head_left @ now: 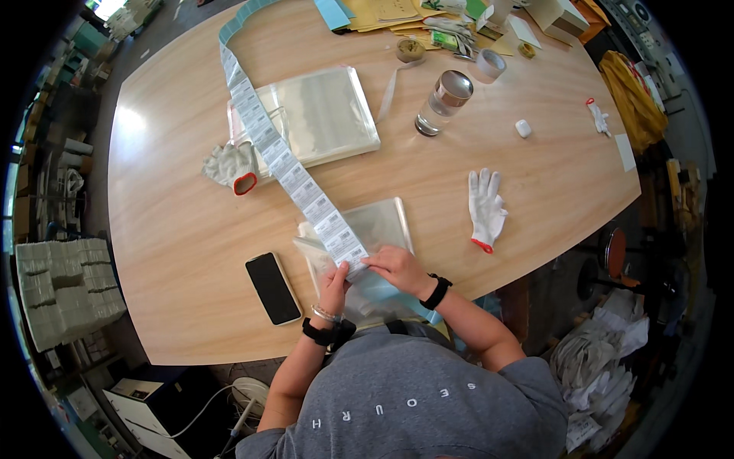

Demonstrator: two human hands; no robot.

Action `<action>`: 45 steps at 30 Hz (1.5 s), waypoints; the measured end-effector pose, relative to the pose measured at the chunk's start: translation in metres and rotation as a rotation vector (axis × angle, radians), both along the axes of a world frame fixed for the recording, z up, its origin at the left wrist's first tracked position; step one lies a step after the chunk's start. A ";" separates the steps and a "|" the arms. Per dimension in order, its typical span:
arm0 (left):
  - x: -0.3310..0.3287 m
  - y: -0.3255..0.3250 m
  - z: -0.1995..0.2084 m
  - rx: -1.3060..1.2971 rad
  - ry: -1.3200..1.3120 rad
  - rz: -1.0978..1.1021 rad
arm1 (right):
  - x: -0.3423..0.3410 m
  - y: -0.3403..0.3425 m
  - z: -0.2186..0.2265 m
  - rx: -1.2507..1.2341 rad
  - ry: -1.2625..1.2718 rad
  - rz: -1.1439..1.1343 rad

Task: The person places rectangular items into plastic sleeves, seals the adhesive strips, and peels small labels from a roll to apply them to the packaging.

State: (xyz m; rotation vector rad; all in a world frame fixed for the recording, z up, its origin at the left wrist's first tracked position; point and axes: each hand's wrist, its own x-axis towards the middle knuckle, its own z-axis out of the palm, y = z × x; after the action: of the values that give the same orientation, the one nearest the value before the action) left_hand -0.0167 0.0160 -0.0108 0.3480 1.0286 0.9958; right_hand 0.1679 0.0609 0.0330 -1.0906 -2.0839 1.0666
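A long strip of printed white labels [294, 176] on pale blue backing runs from the far left of the table down to my hands. My left hand [333, 289] pinches the strip's near end at its left edge. On the other edge, the fingers of my right hand [397, 269] are closed on the same strip. Blue backing shows below my right hand, close to my body. Beneath both hands lie clear plastic bags [388, 218]. A thicker stack of clear plastic bags [329, 107] sits farther off, partly crossed by the strip.
A phone [273, 288] lies left of my hands. One work glove [232, 166] rests by the bag stack, another white glove [485, 205] to the right. A lidded clear bottle [442, 105] stands beyond, near tape rolls [490, 64] and yellow envelopes [382, 14].
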 end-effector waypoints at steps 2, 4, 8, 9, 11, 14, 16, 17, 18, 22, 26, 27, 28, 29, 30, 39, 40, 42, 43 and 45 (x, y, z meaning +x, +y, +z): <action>0.001 0.000 0.001 -0.014 -0.004 0.010 | 0.000 -0.003 0.004 0.110 -0.006 -0.005; 0.003 0.001 0.004 -0.039 -0.033 0.042 | -0.002 -0.008 0.020 0.290 0.002 -0.042; 0.007 0.004 0.005 -0.011 -0.041 0.140 | 0.020 -0.006 0.034 0.049 0.239 -0.048; 0.005 0.002 0.002 -0.029 -0.026 0.123 | 0.025 0.003 0.026 -0.088 0.221 -0.194; 0.002 0.000 0.001 -0.062 0.016 0.081 | 0.032 0.027 0.010 -0.360 0.178 -0.486; 0.001 0.000 0.005 -0.076 0.070 0.037 | 0.035 0.053 -0.018 -0.364 0.194 -0.436; 0.001 0.000 0.006 -0.057 0.056 0.054 | 0.032 0.060 -0.019 -0.378 0.171 -0.429; 0.001 -0.001 0.004 -0.053 0.063 0.058 | 0.030 0.062 -0.019 -0.386 0.159 -0.424; 0.002 -0.001 0.001 -0.048 0.071 0.061 | 0.028 0.063 -0.025 -0.337 0.114 -0.403; 0.000 0.001 0.006 -0.066 0.147 0.021 | 0.018 0.058 -0.029 -0.028 -0.264 -0.309; 0.003 0.000 0.002 -0.038 0.162 0.054 | 0.008 0.065 -0.017 0.269 -0.516 -0.494; 0.001 -0.001 0.002 -0.033 0.178 0.026 | 0.013 0.071 -0.021 0.287 -0.438 -0.485; -0.001 -0.001 0.002 -0.028 0.194 -0.003 | 0.023 0.081 -0.030 0.305 -0.359 -0.476; -0.002 -0.001 0.000 -0.019 0.188 -0.007 | 0.032 0.090 -0.037 0.323 -0.282 -0.464; -0.002 -0.002 -0.003 -0.011 0.181 -0.013 | 0.036 0.096 -0.041 0.122 -0.224 -0.421; -0.002 -0.005 0.003 0.035 0.213 0.003 | 0.030 0.083 0.001 0.343 -0.166 -0.310; -0.002 -0.006 0.000 0.032 0.199 0.026 | 0.028 0.080 0.007 0.410 -0.112 -0.321; -0.002 -0.006 0.011 0.051 0.205 -0.014 | 0.025 0.072 0.012 0.428 -0.012 -0.354; -0.003 -0.006 0.015 0.060 0.208 -0.034 | 0.024 0.066 0.013 0.378 0.032 -0.372; -0.008 -0.010 0.007 0.133 0.239 -0.091 | 0.021 0.056 0.016 0.199 0.140 -0.385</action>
State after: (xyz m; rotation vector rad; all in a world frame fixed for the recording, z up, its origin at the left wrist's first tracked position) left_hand -0.0247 0.0056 -0.0034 0.6306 1.1533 0.9577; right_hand 0.1890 0.1171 0.0493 -1.2145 -1.7357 0.7103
